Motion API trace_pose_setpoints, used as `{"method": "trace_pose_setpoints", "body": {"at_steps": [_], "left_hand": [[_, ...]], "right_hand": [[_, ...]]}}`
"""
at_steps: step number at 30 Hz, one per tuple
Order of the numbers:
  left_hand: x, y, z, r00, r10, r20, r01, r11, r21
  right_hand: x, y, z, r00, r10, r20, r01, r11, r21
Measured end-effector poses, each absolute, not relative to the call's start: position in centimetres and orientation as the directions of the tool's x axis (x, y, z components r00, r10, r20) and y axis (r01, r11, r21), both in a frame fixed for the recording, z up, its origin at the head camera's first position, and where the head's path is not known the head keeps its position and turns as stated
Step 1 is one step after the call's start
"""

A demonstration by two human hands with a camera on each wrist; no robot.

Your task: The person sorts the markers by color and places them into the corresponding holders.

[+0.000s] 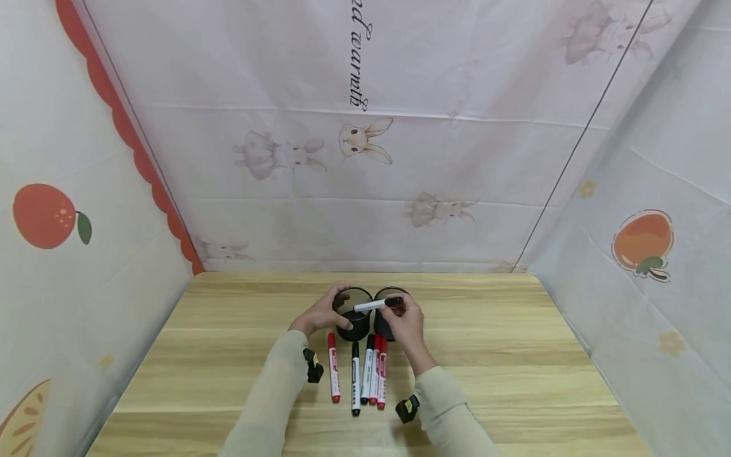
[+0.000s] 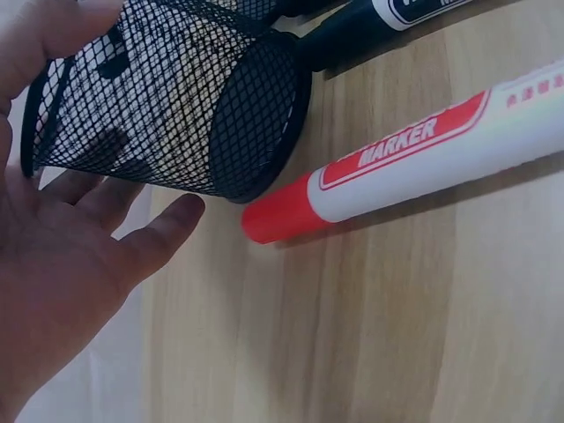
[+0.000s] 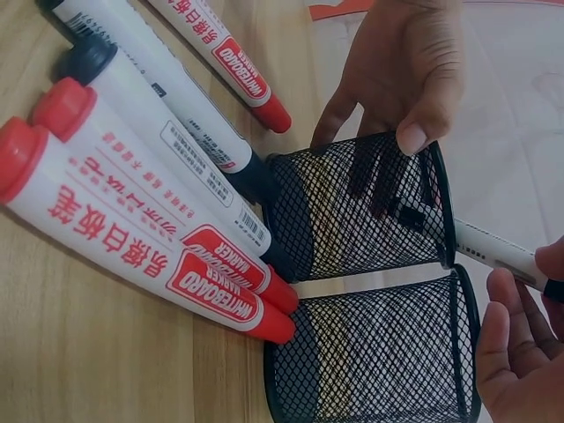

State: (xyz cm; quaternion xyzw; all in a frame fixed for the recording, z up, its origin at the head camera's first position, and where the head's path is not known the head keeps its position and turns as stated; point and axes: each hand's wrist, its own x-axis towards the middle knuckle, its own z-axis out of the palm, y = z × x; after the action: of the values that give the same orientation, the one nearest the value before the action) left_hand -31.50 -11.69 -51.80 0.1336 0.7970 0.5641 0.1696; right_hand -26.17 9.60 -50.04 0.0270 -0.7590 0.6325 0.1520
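Note:
Two black mesh pen cups stand side by side at the back of the table. My left hand [image 1: 321,315] holds the left pen cup [image 1: 355,328], thumb at its near rim and fingers round its far side. Between thumb and fingers, my right hand [image 1: 407,322] pinches a white whiteboard marker [image 1: 370,305] by its black-capped end. In the right wrist view the marker slants over the left cup's rim, its other end [image 3: 419,218] inside the mesh. My right hand is beside the right pen cup [image 3: 374,352] and partly hides it in the head view.
Several markers lie in front of the cups: a red marker [image 1: 334,371] at the left, a black marker [image 1: 356,381], another black marker [image 1: 367,371], and red markers [image 1: 382,374] at the right. The wooden table [image 1: 491,355] is bordered by printed cloth walls [image 1: 434,152].

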Motion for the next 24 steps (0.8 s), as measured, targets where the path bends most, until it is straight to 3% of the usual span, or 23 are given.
{"method": "trace_pose_setpoints", "body": {"at_steps": [10, 24], "left_hand": [[-31.3, -11.7, -52.2, -0.914, 0.396, -0.089, 0.015, 0.253, 0.967], [-31.6, -11.7, -52.6, -0.907, 0.404, -0.122, -0.017, 0.253, 0.967]], "right_hand": [[-26.3, 8.8, -50.0, -0.970, 0.142, 0.195, -0.162, 0.216, -0.963], [-26.3, 7.9, -50.0, -0.980, 0.087, 0.181, -0.151, 0.276, -0.949]]}}
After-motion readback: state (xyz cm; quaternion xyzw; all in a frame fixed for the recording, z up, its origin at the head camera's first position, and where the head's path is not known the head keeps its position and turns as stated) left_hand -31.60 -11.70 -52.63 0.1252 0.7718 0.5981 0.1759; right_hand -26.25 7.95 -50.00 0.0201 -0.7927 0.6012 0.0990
